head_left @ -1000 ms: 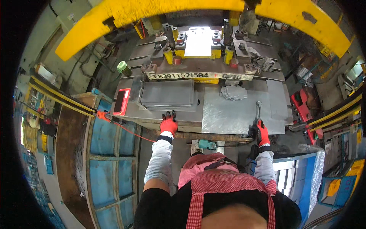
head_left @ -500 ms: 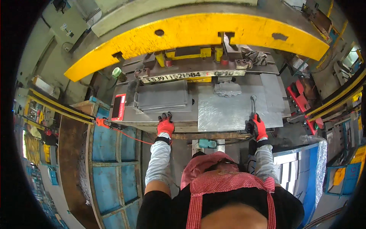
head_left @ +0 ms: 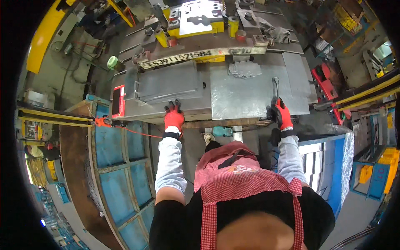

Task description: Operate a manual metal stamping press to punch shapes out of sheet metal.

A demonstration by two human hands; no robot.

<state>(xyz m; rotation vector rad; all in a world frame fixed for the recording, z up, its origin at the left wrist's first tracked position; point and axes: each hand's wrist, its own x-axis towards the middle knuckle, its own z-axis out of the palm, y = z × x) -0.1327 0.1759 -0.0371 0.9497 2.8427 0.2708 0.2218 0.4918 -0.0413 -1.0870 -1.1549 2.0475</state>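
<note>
My left hand (head_left: 174,116), in a red glove with dark fingertips, lies with fingers apart at the front edge of the metal table (head_left: 152,112). Just beyond it is a stack of flat grey metal sheets (head_left: 168,83). My right hand (head_left: 284,114), gloved alike, is closed around the near end of a slim metal tool with a rounded, ring-like head (head_left: 275,86). That tool extends over a large shiny metal sheet (head_left: 237,98) on the table's right part. Small jagged-edged metal plates (head_left: 245,69) lie at the sheet's far edge.
Behind the sheets stands a die with a lettered front bar (head_left: 204,53), yellow posts and a bright top plate (head_left: 198,21). A red-framed dark panel (head_left: 118,101) lies at the table's left. Blue-panelled framing (head_left: 110,146) stands left; a blue bin (head_left: 337,162) stands right. A red hose (head_left: 143,133) crosses near my left arm.
The wide yellow beam no longer spans the die, whose top now shows. The whole view has shifted, so the table sits higher in it. Both hands keep nearly the same places at the table.
</note>
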